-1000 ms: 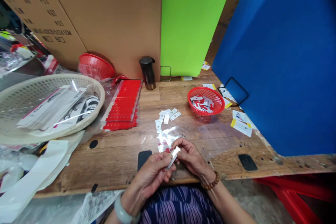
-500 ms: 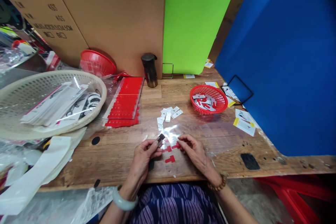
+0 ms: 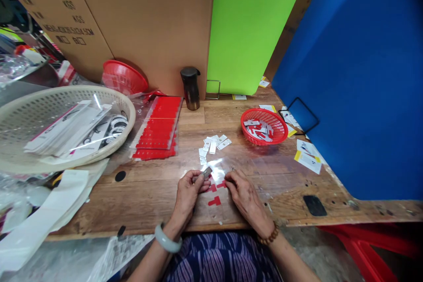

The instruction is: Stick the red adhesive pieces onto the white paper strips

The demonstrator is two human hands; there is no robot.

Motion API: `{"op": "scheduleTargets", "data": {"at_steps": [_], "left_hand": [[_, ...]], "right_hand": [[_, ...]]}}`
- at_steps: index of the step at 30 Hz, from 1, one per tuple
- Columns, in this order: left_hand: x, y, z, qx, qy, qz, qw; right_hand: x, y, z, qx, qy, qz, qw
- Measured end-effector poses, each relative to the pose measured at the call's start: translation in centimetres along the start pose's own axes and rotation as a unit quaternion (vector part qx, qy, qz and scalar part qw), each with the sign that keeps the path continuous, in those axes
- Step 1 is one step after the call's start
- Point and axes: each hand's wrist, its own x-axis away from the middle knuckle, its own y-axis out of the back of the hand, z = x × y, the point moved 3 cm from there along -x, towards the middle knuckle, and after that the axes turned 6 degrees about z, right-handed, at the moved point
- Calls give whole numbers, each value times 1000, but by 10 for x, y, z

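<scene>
Between the thumb and fingers of my left hand (image 3: 187, 194) is a small grey rectangular plate (image 3: 207, 172). My right hand (image 3: 247, 194) is closed in a pinch at the end of a red T-shaped sticker (image 3: 221, 184), which lies on a clear plastic sheet (image 3: 216, 218). Another red T-shaped sticker (image 3: 214, 201) lies nearer the table's front edge, and more red shows beside my left fingertips. Just beyond my hands, several small white rectangular pieces (image 3: 213, 147) are scattered on the wood.
A red basket (image 3: 280, 136) at the right holds white and red pieces. Red sticker sheets (image 3: 155, 134) lie left, by a large cream basket (image 3: 130, 119). A dark tumbler (image 3: 191, 90) stands behind, before cardboard (image 3: 148, 17). A blue panel (image 3: 350, 79) bounds the right.
The grey plate in my left hand has tilted, its face now catching more light. My left hand has shifted slightly right. My right hand stays at the red sticker, its fingers more bent.
</scene>
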Motion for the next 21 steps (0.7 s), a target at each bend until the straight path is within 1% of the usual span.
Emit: {"op": "scheduleTargets", "data": {"at_steps": [5,10,12,18,21], "left_hand": [[-1,-10,9,-18,13,27,999],[-3,-12,13,-27,22,15,999],[-4,-11,13,-25,27,12,999],[-5,-9,15,-17,25,16,999],[-5,-9,16,-17,25,16,999]], "right_hand": [[1,2,0,35,-1,12,999],[-5,5,4,50,-28,50,997],[-6,6,5,51,-32,54,997],[2,1,6,24,-1,2,1000],[3,-3,4,23,-20,3,1000]]}}
